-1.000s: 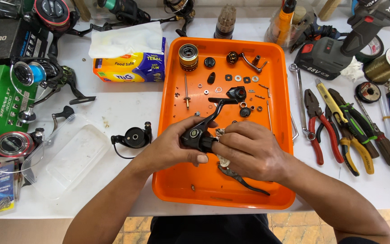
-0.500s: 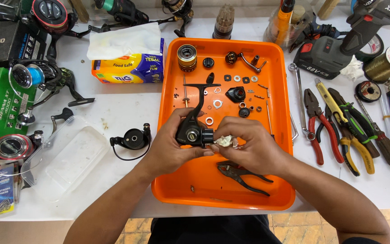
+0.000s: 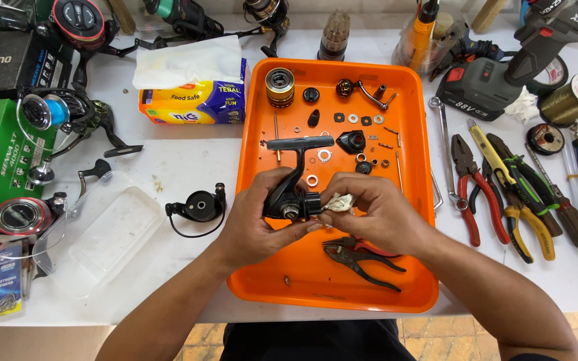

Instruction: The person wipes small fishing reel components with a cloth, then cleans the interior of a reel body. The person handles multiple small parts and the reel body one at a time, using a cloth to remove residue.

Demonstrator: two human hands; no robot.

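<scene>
Wiping down a stripped reel is the step we judge to be in hand. In the head view, our left hand point(image 3: 259, 217) has its fingers wrapped around the black reel body point(image 3: 290, 195), holding it just above the orange tray point(image 3: 332, 294), with its stem and foot pointing away from us. Our right hand point(image 3: 369, 217) pinches a small crumpled tissue point(image 3: 338, 202) between thumb and fingertips and presses it against the side of the body. Small washers, screws and a gold spool point(image 3: 279, 85) lie spread on the far part of the tray; black pliers point(image 3: 359, 255) lie on its near part, just under the right wrist. A tissue pack point(image 3: 192, 90) and other reels sit on the table to the left, with hand tools to the right.

The next move, as we judge it, calls for a firm left grip while the tissue works into the body's recesses, keeping clear of the loose parts below.

Against the picture of a second ago, we have turned the reel body: its foot then pointed up to the right, and now stands crosswise above the hands. The right hand covered the pliers then; now they show.
</scene>
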